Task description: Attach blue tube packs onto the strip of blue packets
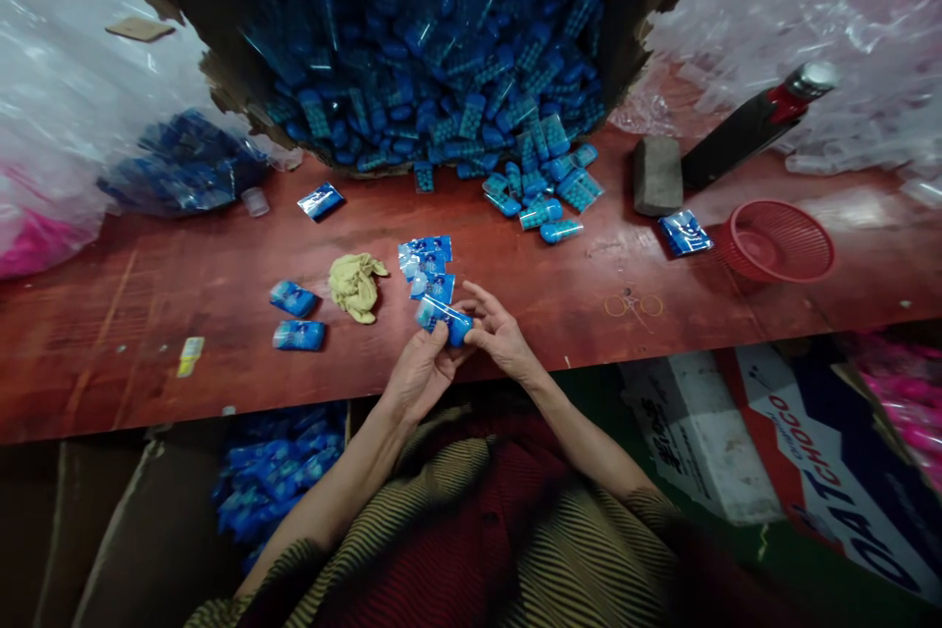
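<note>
Over the front part of the table, both hands hold one small blue container (444,317) with a clear, shiny side and a rounded blue end. My left hand (421,371) pinches it from below, thumb on its front. At its right end, my right hand (504,339) grips with thumb and finger, its other fingers raised. Just beyond lie several blue printed sleeves (427,257), overlapping. To the left are two blue containers (297,335) in printed wrap, lying on their sides, and a crumpled yellowish cloth (354,285).
A torn cardboard box (213,69) at the back spills several blue containers (549,196) onto the red table (515,260). At right stand a grey block (657,175), a dark flask (751,130) and a red basket (780,275). Blue sleeve packs (321,202) lie at left; plastic bags flank the box.
</note>
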The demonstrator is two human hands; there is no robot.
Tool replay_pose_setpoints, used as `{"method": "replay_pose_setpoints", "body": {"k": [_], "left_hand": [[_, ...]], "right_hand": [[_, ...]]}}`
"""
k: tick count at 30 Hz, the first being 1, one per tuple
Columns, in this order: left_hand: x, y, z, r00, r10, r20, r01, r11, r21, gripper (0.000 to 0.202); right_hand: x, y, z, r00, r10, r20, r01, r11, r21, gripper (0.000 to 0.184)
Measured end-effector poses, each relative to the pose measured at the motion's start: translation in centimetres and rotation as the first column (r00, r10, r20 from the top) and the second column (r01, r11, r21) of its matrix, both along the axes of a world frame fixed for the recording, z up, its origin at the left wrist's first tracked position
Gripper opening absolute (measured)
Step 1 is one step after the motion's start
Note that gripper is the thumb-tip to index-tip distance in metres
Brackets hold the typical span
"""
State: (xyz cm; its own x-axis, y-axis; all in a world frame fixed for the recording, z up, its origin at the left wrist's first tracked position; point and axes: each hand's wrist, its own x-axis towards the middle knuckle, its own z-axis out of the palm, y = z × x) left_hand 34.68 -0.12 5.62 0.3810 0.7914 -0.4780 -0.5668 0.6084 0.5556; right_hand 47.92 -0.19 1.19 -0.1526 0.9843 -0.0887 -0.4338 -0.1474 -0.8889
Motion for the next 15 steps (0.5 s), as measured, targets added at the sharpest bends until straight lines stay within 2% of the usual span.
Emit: {"method": "replay_pose_setpoints", "body": {"k": [4,10,12,13,15], "left_hand": [[-0.5,0.0,-0.1,1.0,-0.017,0.005,0.017,1.0,0.022,0.021],[-1.5,-0.1,-0.2,0.997,0.041,-0.071,-0.038,0.999,0.037,0.024],[-3.3,0.6,0.2,0.986,0.14,-0.096,-0.139,0.99,0.017,0.018],[-4.5,1.1,0.5,0.966,0.238,-0.104,-0.238,0.971,0.013,0.018],[-7.2,2.1,1.1,0.881,0.462,-0.104,-0.461,0.887,0.031,0.03]], "right_hand": [[-0.4,0.1,0.3,1.0,0.013,0.01,-0.013,1.0,0.004,0.07],[-2.1,-0.2,0.3,0.995,0.047,0.086,-0.049,0.998,0.027,0.063],[-2.2,0.1,0.1,0.981,0.069,0.179,-0.083,0.994,0.073,0.06],[-2.0,0.3,0.1,0.964,0.058,0.26,-0.09,0.989,0.114,0.056],[-1.4,1.1,0.2,0.88,-0.016,0.474,-0.098,0.971,0.216,0.047]]}}
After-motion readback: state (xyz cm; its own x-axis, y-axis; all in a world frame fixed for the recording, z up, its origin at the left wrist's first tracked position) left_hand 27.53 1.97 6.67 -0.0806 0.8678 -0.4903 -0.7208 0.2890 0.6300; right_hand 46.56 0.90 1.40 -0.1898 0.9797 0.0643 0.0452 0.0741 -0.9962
